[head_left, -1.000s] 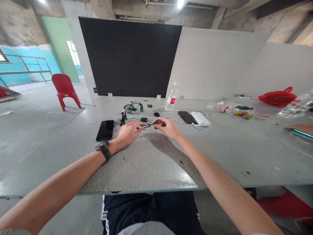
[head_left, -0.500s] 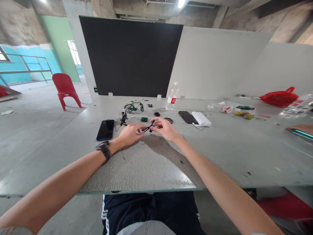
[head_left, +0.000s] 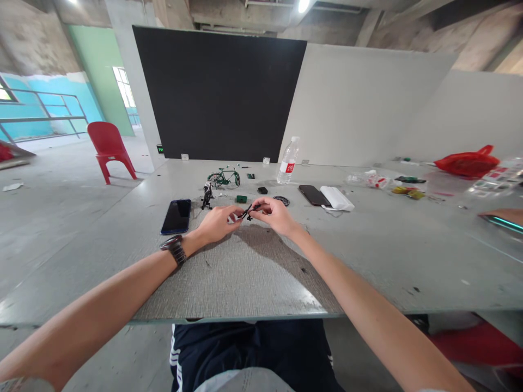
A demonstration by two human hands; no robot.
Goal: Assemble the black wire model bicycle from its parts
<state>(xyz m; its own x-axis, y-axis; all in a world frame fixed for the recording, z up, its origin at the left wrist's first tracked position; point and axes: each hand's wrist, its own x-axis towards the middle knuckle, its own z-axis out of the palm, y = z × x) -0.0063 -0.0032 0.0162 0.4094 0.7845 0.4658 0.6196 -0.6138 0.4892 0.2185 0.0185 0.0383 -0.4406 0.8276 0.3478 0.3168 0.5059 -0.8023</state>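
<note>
A small, thin black model-bicycle part (head_left: 247,213) is pinched between my two hands just above the table. My left hand (head_left: 219,222) grips its left end with thumb and fingers. At the other end, the fingertips of my right hand (head_left: 275,213) close on it, hiding some of its shape. Beyond the hands lie a green block (head_left: 241,199), a small black block (head_left: 262,190) and a small wheel (head_left: 283,201). A black bicycle piece (head_left: 207,196) stands to the left, and behind it is a green model bicycle (head_left: 223,178).
A dark phone (head_left: 176,216) lies near my left wrist. Farther back stands a water bottle (head_left: 287,161). On the right are another phone (head_left: 314,195), a white pouch-like item (head_left: 336,198), plastic wrappers (head_left: 378,180) and a red bag (head_left: 466,162). A black panel (head_left: 220,95) rises behind the table.
The black part has turned slightly between my fingers, and its angle differs. My right fingers have shifted a little on it. Both arms and the objects on the table stay in place.
</note>
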